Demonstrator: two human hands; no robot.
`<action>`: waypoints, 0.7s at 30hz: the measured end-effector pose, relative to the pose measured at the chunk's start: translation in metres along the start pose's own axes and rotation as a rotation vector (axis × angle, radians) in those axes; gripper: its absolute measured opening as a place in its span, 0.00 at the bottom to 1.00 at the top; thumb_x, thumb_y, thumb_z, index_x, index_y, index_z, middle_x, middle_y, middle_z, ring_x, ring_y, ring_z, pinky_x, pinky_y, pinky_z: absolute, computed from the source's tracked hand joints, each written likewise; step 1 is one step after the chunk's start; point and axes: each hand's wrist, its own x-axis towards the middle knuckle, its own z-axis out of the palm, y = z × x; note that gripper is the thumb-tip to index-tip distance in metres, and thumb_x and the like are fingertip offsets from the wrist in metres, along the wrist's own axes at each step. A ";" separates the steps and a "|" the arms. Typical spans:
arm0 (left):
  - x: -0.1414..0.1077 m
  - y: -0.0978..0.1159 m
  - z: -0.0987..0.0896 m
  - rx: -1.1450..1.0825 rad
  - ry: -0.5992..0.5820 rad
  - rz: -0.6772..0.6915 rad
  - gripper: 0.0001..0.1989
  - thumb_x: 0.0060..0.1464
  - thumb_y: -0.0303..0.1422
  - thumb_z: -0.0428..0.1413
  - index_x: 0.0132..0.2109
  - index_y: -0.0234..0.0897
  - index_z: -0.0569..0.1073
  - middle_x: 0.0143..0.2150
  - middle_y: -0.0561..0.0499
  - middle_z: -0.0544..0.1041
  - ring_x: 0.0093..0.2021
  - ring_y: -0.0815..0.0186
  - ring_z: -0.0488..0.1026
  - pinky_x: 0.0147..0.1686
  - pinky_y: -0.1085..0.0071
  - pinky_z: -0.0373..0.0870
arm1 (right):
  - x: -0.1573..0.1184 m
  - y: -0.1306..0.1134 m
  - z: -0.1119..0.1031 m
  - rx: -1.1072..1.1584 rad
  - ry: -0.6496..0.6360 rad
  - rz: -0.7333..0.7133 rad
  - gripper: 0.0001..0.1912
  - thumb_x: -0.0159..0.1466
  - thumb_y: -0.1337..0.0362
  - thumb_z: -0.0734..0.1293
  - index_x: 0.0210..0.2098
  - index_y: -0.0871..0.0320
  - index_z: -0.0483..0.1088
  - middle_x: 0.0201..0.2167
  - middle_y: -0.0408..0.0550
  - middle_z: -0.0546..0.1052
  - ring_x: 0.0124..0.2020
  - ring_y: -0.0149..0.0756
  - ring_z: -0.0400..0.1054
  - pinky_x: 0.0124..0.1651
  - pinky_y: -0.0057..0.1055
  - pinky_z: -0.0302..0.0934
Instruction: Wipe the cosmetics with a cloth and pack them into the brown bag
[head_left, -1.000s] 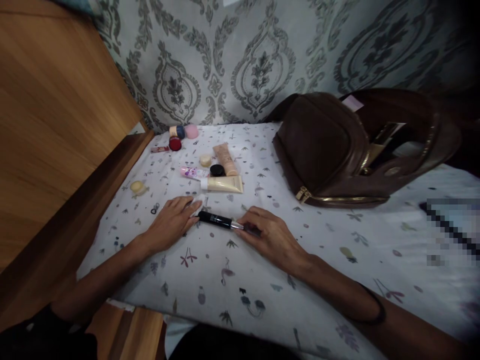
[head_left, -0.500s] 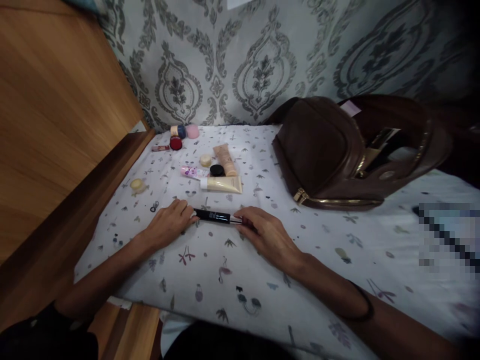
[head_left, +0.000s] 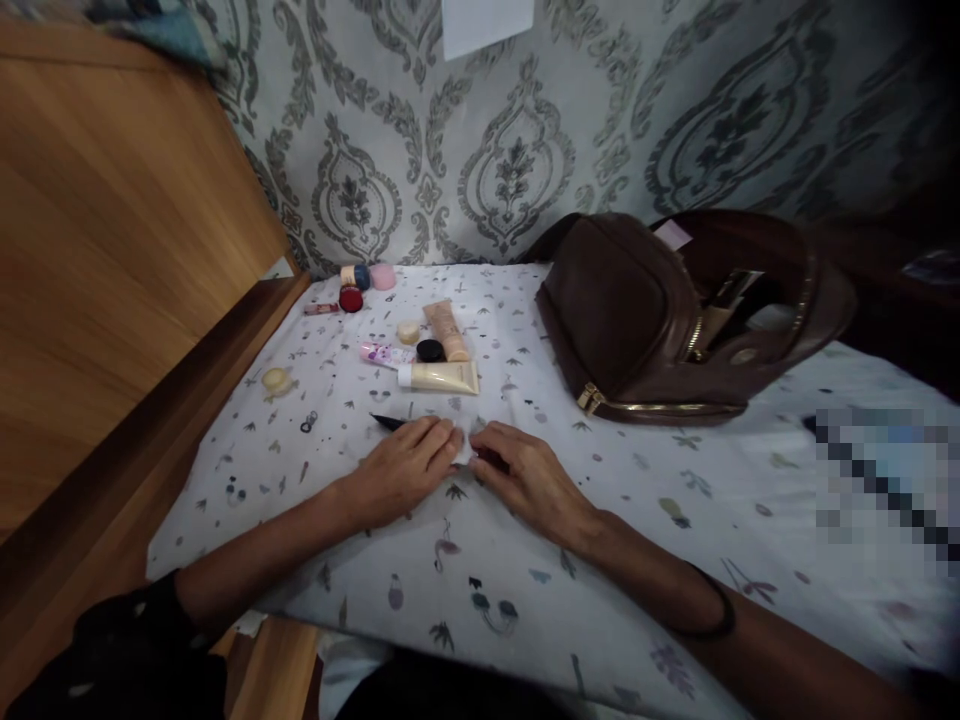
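A slim black cosmetic pen [head_left: 386, 422] lies across the space between my two hands, its tapered dark end sticking out to the left. My left hand [head_left: 409, 465] is closed over its middle with a small piece of white tissue [head_left: 465, 445] showing at the fingertips. Most of the pen is hidden under that hand. My right hand [head_left: 525, 480] pinches the pen's right end between thumb and fingers. Just beyond the hands lie a cream-coloured tube [head_left: 442, 377], a pink patterned tube [head_left: 386, 354], a black round pot [head_left: 430, 350] and a peach tube [head_left: 448, 332].
A brown leather bag [head_left: 615, 320] stands unzipped at the right. Small cosmetics, among them a red round item [head_left: 350, 298] and a pink pot [head_left: 382, 276], sit at the back left. A yellowish pot [head_left: 276, 381] is at left. A wooden panel [head_left: 135, 200] borders the left side.
My left hand has slid right along the pen, from its left end to close beside my right hand, covering the barrel. The right hand keeps its hold. The view has tilted up slightly.
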 end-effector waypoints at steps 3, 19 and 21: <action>-0.009 -0.016 -0.001 0.028 -0.074 -0.013 0.14 0.68 0.31 0.43 0.53 0.28 0.66 0.48 0.37 0.74 0.47 0.55 0.71 0.45 0.60 0.71 | 0.001 -0.002 -0.001 -0.012 -0.023 0.020 0.10 0.69 0.61 0.61 0.34 0.57 0.70 0.30 0.47 0.73 0.32 0.36 0.68 0.35 0.31 0.62; -0.042 -0.081 0.008 -0.216 -0.248 -0.330 0.16 0.69 0.40 0.41 0.38 0.38 0.67 0.36 0.50 0.72 0.39 0.63 0.69 0.34 0.70 0.64 | 0.001 -0.001 -0.001 -0.017 -0.014 0.076 0.11 0.69 0.60 0.59 0.41 0.57 0.71 0.33 0.49 0.74 0.34 0.37 0.69 0.37 0.32 0.63; -0.041 -0.081 0.009 -0.269 -0.212 -0.350 0.18 0.70 0.39 0.39 0.35 0.38 0.67 0.33 0.51 0.71 0.36 0.64 0.69 0.36 0.70 0.63 | 0.000 0.001 0.000 -0.010 0.005 0.075 0.10 0.67 0.63 0.62 0.45 0.57 0.71 0.35 0.49 0.74 0.34 0.37 0.69 0.37 0.32 0.64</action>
